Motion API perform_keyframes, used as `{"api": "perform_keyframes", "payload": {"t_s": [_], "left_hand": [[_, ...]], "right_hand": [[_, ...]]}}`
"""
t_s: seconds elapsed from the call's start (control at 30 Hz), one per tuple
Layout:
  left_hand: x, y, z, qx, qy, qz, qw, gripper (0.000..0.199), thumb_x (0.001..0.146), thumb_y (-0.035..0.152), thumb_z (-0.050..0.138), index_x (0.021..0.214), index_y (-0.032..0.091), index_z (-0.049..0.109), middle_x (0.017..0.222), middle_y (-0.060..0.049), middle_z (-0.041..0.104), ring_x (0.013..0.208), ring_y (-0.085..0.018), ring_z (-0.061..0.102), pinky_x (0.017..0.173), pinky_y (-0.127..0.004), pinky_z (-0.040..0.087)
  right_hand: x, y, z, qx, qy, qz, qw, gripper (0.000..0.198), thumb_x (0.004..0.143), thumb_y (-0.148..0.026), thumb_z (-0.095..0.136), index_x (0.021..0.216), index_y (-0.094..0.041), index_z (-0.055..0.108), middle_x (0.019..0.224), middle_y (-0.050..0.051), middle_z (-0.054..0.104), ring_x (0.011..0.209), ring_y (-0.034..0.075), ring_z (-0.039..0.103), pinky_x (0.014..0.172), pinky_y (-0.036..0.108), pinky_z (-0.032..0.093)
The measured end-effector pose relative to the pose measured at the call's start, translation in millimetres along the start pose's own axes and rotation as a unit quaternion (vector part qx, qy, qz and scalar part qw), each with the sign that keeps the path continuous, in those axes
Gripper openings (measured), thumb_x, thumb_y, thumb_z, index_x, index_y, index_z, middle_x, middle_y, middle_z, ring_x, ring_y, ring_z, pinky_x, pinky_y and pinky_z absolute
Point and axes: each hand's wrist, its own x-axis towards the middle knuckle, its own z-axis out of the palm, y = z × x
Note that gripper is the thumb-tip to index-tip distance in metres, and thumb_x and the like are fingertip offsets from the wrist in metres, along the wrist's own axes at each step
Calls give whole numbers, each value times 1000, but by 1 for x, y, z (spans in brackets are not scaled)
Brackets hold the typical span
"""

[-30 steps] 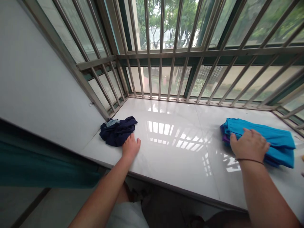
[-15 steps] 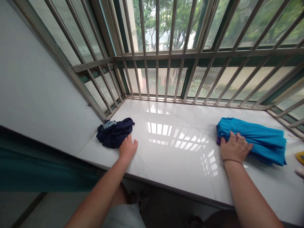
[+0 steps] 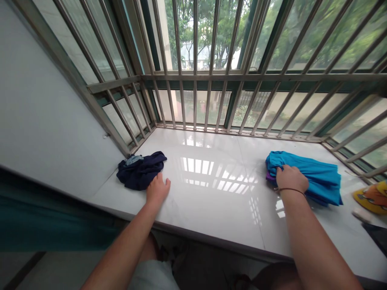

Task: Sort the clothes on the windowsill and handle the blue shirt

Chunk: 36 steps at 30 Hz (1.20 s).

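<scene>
My left hand [image 3: 157,188] lies flat on the glossy white window ledge [image 3: 211,193], fingers apart, its fingertips touching the near edge of a crumpled dark navy garment [image 3: 137,170]. My right hand [image 3: 290,178] rests on the left end of a folded bright blue garment [image 3: 317,177], fingers curled over the fabric. A strip of purple cloth [image 3: 270,177] shows under the blue one. A thin dark band circles my right wrist.
Metal window bars [image 3: 211,100] fence the ledge at the back and both sides. A white wall [image 3: 36,112] stands at the left. At the far right lie a yellow-orange item [image 3: 371,197] and a dark object [image 3: 376,235].
The view has shifted right and down, bringing the yellow item into sight. My right hand slid toward the blue garment's left end and curled over it. My left hand stays beside the navy garment.
</scene>
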Motion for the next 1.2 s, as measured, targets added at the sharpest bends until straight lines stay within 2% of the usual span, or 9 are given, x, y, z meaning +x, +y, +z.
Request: {"api": "perform_keyframes", "payload": {"t_s": [0.23,0.4,0.57,0.7,0.77,0.9,1.0,1.07,1.2], "left_hand": [[1,-1,2,4,-1,2,1000,31,105,41,49,121,18,64,115,-17,75,106,-35,74,82,-40,52],[1,0,4,26,-3,12,1000,31,106,40,47,120,17,64,117,-18,75,108,-35,74,84,-40,52],[1,2,5,36,-6,13,999,31,106,40,47,121,17,63,118,-18,75,109,-35,74,86,-40,52],[2,3,3,36,-12,5,999,33,107,40,47,124,17,62,119,-18,74,112,-35,73,88,-40,53],[1,3,3,39,-16,6,999,32,107,40,47,123,17,62,119,-18,73,110,-35,73,87,-40,53],[2,5,4,61,-20,8,998,30,107,35,47,120,16,65,119,-19,72,104,-34,72,83,-41,53],[10,23,2,23,-15,58,998,22,102,27,50,108,18,70,122,-18,71,111,-34,69,88,-40,52],[20,51,-1,-73,-45,98,991,20,100,27,53,93,22,70,107,-12,74,103,-29,68,87,-37,51],[41,131,-6,-351,-142,120,918,29,100,41,55,81,23,70,69,0,61,69,-19,57,69,-32,43]], "right_hand": [[11,-2,-15,-19,-42,32,998,42,107,-31,45,111,-11,82,102,24,72,92,32,68,77,42,41],[11,0,-25,-12,-50,30,998,41,107,-34,46,108,-14,82,107,23,74,96,33,69,82,41,46],[-6,-15,-25,83,60,-4,995,48,109,-38,38,118,-11,77,108,25,74,99,35,67,88,44,48],[-4,-36,-15,87,116,-54,988,45,103,-43,49,123,-15,77,139,27,65,129,43,56,105,56,45],[7,-42,-9,82,89,-11,993,53,96,-48,60,136,-17,73,147,29,58,132,48,53,104,62,44],[34,-40,1,52,-6,65,997,63,91,-36,65,145,-3,64,132,36,64,121,48,60,95,56,47],[45,-33,3,9,-44,72,996,42,97,-22,54,130,-3,72,121,33,69,114,42,66,90,48,47],[48,-30,2,1,-46,84,995,38,99,-20,50,123,-6,75,114,30,70,108,39,68,85,45,45],[52,-29,-5,2,-36,87,996,35,98,-22,52,119,-8,77,105,28,71,97,36,67,80,44,41]]}}
